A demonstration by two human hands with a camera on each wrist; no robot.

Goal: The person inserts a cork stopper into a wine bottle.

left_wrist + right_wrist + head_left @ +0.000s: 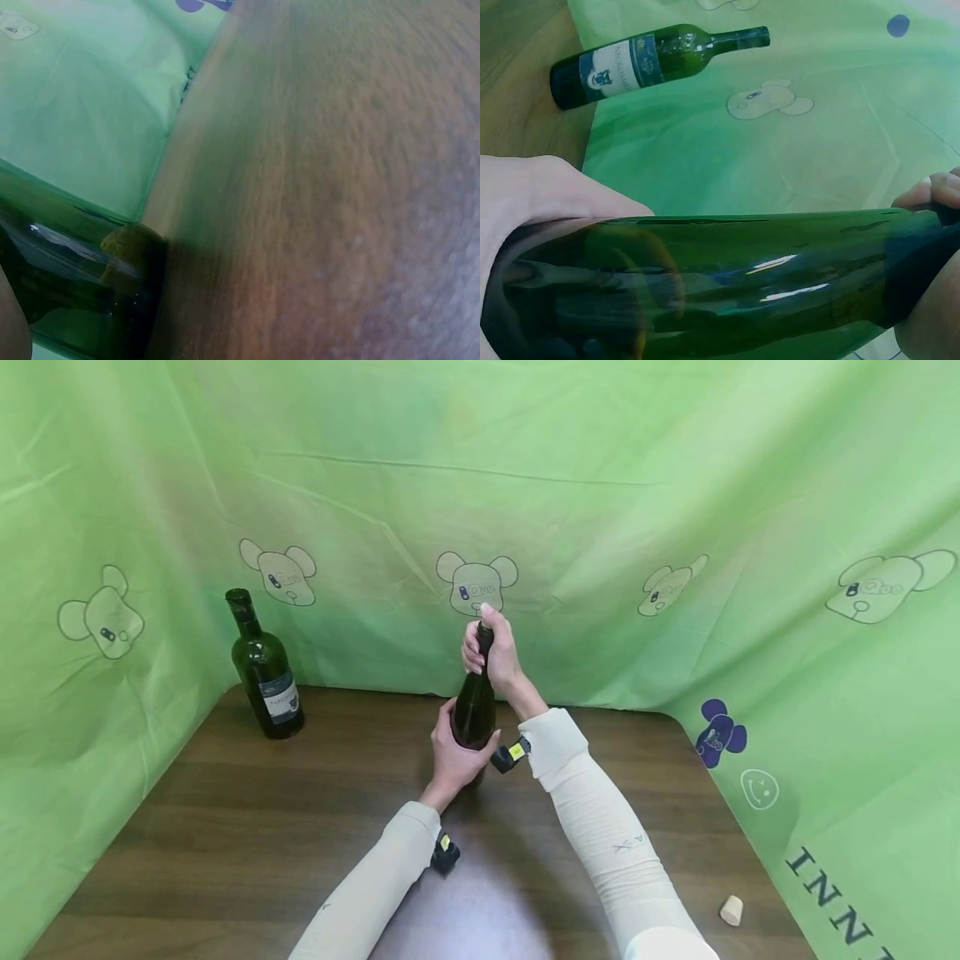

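Observation:
A dark green glass bottle (474,710) stands upright near the back middle of the table. My left hand (453,760) wraps round its body from the front, thumb on the right side. Higher up, my right hand (504,653) grips the neck, its thumb laid over the mouth and hiding most of it. From the right wrist, the bottle's smooth shoulder (780,277) spans the picture between both hands. Down by the left wrist, its base (97,292) sits at the wooden surface, with a brownish shape showing through the glass.
A second green bottle (268,672) with a white and blue label stands at the table's back left. One pale cork (731,910) lies near the right front edge. Green printed cloth (570,518) hangs round the back and sides of the wooden table (225,827).

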